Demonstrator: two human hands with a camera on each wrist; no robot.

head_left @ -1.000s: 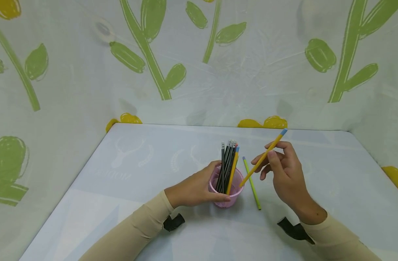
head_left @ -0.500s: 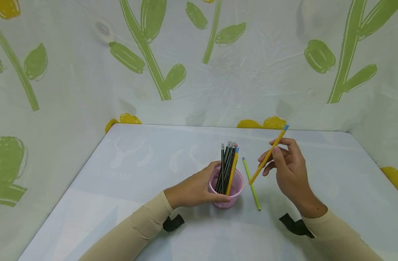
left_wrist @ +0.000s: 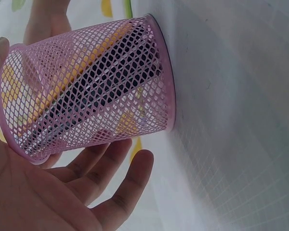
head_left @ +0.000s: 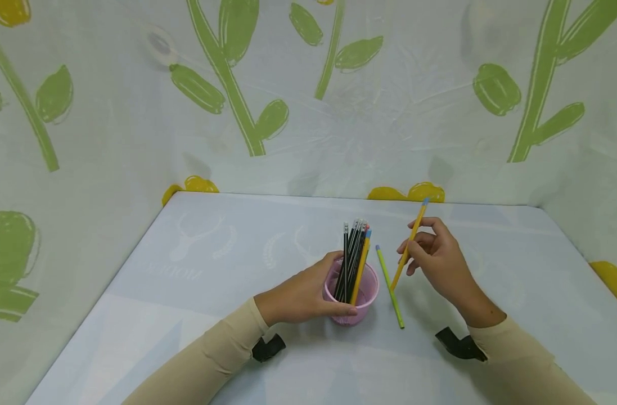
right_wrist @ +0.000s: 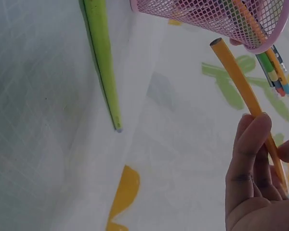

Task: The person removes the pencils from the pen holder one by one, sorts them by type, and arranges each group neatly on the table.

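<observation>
My left hand holds a pink mesh pencil cup near its rim, thumb on the near side. Several black pencils lean inside the cup with a yellow pencil. The left wrist view shows the mesh side of the cup and the curled fingers under it. To the right of the cup, my right hand pinches another yellow pencil, blue end up and lower end down. In the right wrist view this pencil is off the table. A green pencil lies between cup and right hand.
The pale table has faint printed figures. Behind it and at the sides rises a light cloth wall with painted green plants and yellow flowers. A black strap hangs at the right wrist, another strap at the left.
The yellow pencil in my right hand has moved right, away from the cup's rim, then slightly back left, and now stands steeper. My left hand keeps its hold on the cup.
</observation>
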